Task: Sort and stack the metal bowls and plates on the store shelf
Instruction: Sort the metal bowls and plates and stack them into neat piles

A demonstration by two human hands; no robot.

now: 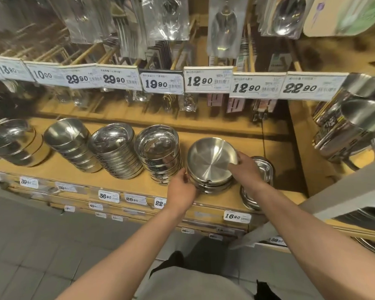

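Observation:
A short stack of round metal plates [210, 161] stands on the wooden shelf [275, 152], right of centre. My left hand [181, 189] grips the stack's lower left side. On the right rim of the top plate, my right hand [247, 172] holds on with the fingers over the edge. A stack of squarish metal trays [263, 167] sits just right of it, partly hidden by my right arm. To the left stand several taller stacks of metal bowls [158, 150], [115, 150], [72, 144], [13, 141].
Price tags [208, 81] line the rail above, with bagged spoons and cutlery [223, 24] hanging behind. Metal pots [355, 126] crowd the shelf section at the right. Price labels [236, 216] run along the shelf's front edge, with grey floor tiles below.

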